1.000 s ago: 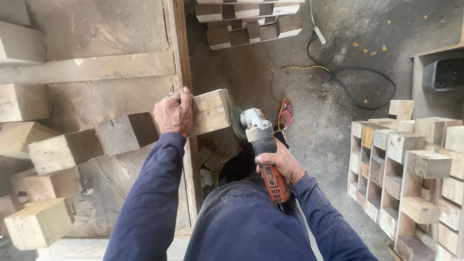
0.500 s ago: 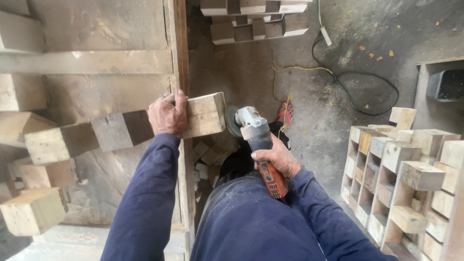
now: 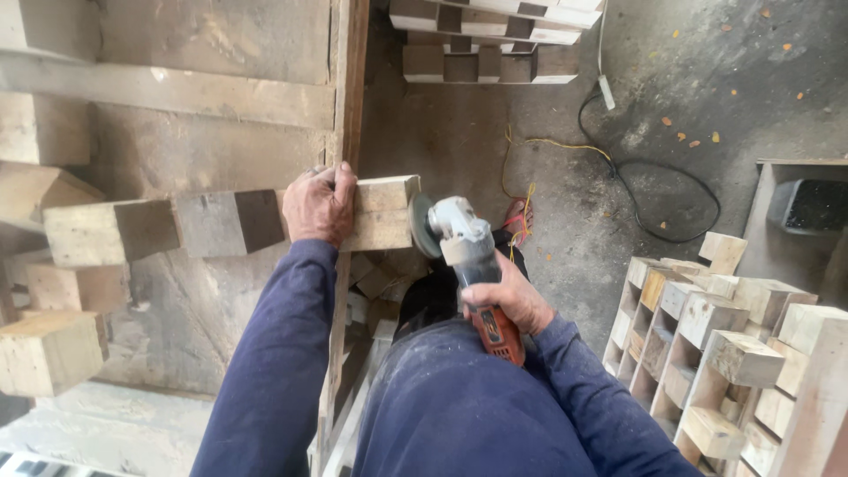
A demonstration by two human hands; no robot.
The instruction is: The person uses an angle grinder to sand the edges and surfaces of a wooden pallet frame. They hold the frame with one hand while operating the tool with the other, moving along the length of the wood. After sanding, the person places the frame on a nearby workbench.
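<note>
Nearest to you it's mostly your own dark blue sleeves and lap. Your right hand (image 3: 505,293) is wrapped tight around the orange-handled angle grinder (image 3: 468,256), fingers closed on the body just above the grip, so the grey head points away from you and the disc (image 3: 422,225) stands on edge, facing left. It looks like you hold it that way to bring the disc flat against the end grain, not the top.

Your left hand (image 3: 320,205) is clamped down over the wooden block (image 3: 375,212), palm on top, fingers curled over the far edge. The block's right end sticks out past the edge of the desk (image 3: 221,150), and the disc sits right at that end, touching or just off it; I can't tell which. My guess is that the overhang gives the grinder room, and the hand pins the block so it can't kick.

Left of your hand more blocks line up end to end in a row (image 3: 168,225), with a few loose ones (image 3: 49,349) nearer on the left. On the right, a stacked pile of blocks (image 3: 724,353) stands on the floor.

Further out, a black cable (image 3: 658,190) loops across the concrete floor, with a yellowish wire (image 3: 548,146) near it. At the far edge there's another stack of blocks (image 3: 495,40).
</note>
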